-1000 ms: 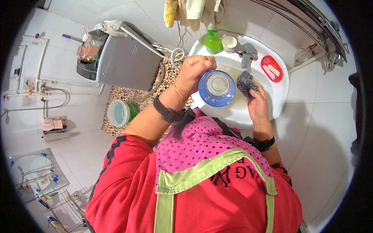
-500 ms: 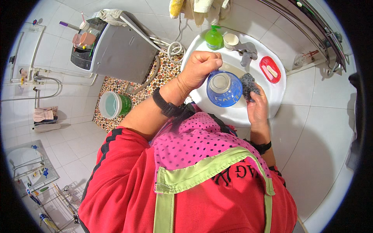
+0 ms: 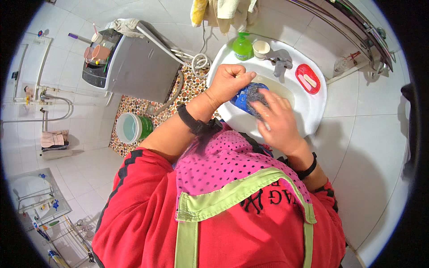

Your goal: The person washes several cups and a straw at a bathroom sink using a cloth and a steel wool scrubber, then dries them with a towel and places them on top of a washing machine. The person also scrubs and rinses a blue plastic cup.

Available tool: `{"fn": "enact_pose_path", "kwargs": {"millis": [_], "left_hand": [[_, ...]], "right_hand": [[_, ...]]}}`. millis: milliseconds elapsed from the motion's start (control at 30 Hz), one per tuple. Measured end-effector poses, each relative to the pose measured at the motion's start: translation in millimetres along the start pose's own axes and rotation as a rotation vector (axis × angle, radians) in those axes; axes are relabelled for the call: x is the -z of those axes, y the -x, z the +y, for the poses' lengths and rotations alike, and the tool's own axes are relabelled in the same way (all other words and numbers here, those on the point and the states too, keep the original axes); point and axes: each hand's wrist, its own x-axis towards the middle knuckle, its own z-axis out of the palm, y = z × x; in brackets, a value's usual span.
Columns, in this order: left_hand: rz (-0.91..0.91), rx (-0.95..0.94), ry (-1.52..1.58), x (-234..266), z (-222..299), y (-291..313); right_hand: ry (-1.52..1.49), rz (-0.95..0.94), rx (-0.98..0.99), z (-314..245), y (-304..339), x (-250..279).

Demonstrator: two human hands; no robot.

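Over the white sink (image 3: 313, 109), a blue bowl (image 3: 242, 97) was gripped at its rim by the left hand (image 3: 230, 80), whose fingers were curled shut around it, so that the bowl was tilted above the basin. A grey steel scouring pad (image 3: 258, 94) was pressed against the bowl by the right hand (image 3: 277, 123), its fingers laid flat over the pad and partly covering it. A black band was worn on each wrist. Just behind the hands, a grey tap (image 3: 280, 60) was set on the back of the sink, with a green soap bottle (image 3: 243, 47) and a small pale cup (image 3: 261, 48) beside it on the left and a red soap dish (image 3: 308, 78) on the right. Yellow and pale cloths (image 3: 219, 11) were hung on the tiled wall above. To the left of the sink, a grey washing machine (image 3: 143, 67) was seen, and a green bucket (image 3: 133, 127) was stood on a patterned mat (image 3: 134, 105) near it.
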Motion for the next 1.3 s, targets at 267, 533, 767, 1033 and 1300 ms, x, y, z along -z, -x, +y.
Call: {"fn": "enact_pose_path", "kwargs": {"millis": [267, 533, 767, 1033, 1300], "left_hand": [[-0.025, -0.334, -0.472, -21, 8, -1], [-0.147, -0.545, -0.582, -14, 25, -4], [-0.029, 0.151, -0.206, -14, -3, -11], [-0.066, -0.307, -0.729, -25, -2, -2], [0.030, -0.723, -0.694, -30, 15, -9]], "right_hand": [[-0.117, -0.309, -0.231, -1, -10, -37], [-0.512, -0.145, -0.271, 4, -20, -39], [0.199, -0.237, -0.082, 12, -27, -33], [0.122, -0.178, -0.096, 13, -3, -66], [-1.263, -0.002, -0.478, 21, -15, -59]]}}
